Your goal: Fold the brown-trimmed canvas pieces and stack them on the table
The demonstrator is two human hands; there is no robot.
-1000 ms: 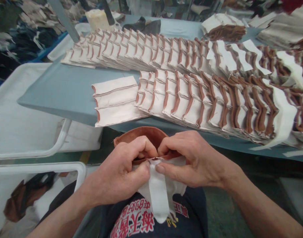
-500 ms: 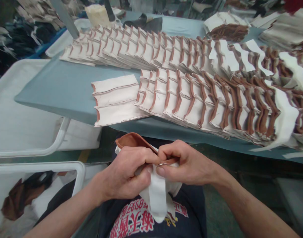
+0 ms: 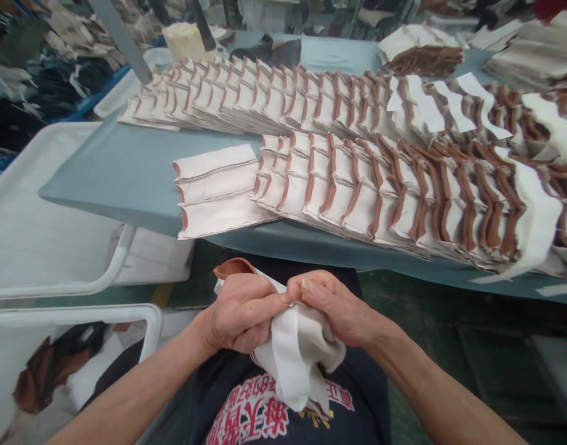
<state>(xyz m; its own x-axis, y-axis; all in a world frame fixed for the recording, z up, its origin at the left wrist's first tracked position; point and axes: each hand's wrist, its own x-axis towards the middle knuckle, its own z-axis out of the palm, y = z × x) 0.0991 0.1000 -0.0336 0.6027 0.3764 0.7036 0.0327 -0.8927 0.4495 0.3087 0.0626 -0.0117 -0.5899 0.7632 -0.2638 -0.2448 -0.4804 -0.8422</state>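
Observation:
Both hands hold one fabric piece (image 3: 296, 352) in front of my chest, white cloth with a brown leather edge (image 3: 232, 268) showing at the upper left. My left hand (image 3: 239, 312) is closed around its left side. My right hand (image 3: 332, 306) is closed over its top right, thumbs meeting in the middle. A white strip hangs down from the piece over my dark printed shirt.
A grey-blue table (image 3: 121, 179) carries two long overlapping rows of white-and-brown folded pieces (image 3: 357, 185). Three pieces (image 3: 216, 191) lie separately at the row's left end. White bins (image 3: 42, 228) stand at left, one holding brown and white fabric (image 3: 37, 377).
The brown part of the piece has been folded down and inward. My hands have drawn closer together and bunched the cloth; less brown shows now.

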